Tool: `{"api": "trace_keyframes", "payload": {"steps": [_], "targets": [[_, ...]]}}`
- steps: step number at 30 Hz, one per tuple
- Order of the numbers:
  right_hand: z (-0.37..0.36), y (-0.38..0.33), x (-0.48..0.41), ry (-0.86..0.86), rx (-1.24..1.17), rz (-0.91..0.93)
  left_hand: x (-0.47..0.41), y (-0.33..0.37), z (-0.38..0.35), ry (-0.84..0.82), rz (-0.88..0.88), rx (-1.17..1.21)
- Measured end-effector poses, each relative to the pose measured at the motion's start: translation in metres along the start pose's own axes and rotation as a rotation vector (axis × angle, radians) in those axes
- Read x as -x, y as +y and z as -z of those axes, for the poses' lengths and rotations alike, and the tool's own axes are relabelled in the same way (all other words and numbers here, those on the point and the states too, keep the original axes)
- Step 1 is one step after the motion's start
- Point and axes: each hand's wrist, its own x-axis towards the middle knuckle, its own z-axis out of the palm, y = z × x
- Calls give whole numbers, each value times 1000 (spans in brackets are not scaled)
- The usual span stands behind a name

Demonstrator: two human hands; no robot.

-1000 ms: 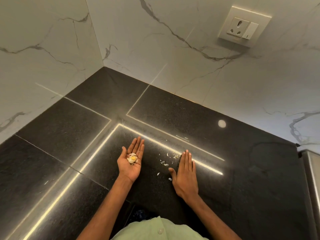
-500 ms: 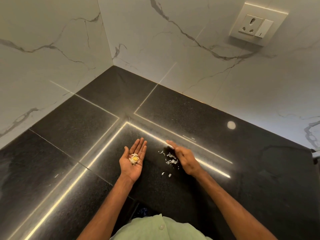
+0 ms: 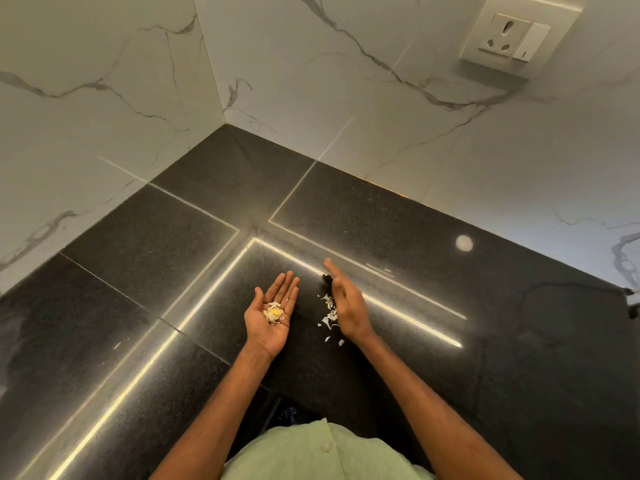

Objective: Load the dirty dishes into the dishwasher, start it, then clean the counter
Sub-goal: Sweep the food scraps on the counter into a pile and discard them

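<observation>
My left hand [image 3: 272, 315] lies palm up just above the black granite counter [image 3: 450, 358], fingers straight, cupping a small heap of white and yellow food scraps [image 3: 274, 313]. My right hand [image 3: 346, 303] stands on its edge on the counter, fingers straight, right beside a loose line of white scraps [image 3: 329, 313] that lies between the two hands. A few more bits [image 3: 334, 341] sit near my right wrist.
The counter meets white marble walls [image 3: 381, 116] in a corner at the back. A wall socket with a switch [image 3: 509, 36] is at the upper right. A round pale spot [image 3: 464, 243] shows on the counter. A dark object [image 3: 633, 306] sits at the right edge.
My right hand turned from lying flat on the counter to standing on its edge and swept the scattered scraps leftward into a line. The left hand stayed palm up with its scraps.
</observation>
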Motion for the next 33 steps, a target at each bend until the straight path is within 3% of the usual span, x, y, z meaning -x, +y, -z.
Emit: {"api": "trace_keyframes", "payload": {"steps": [2,7,11,13,16,20,26,33], "targets": [[14,6,-11,16,131,-15,0,1,1,9,-3,18],[18,11,2,-334,454,209,1,-2,-1,4,-6,-13],[27,21,33,-398,515,301,1,-5,-3,-6,-7,-20],[35,22,44,-350,417,290,1,-6,-2,-5,-2,-19],[47,26,52,-100,251,221,3,-9,0,-3,8,-16],[37,30,60,-103,421,176,5,-13,1,-12,6,-19],[-3,25,54,-53,581,362,5,-21,-2,-27,17,-62],[18,33,62,-20,727,496,16,-20,-3,-39,5,-56]]}}
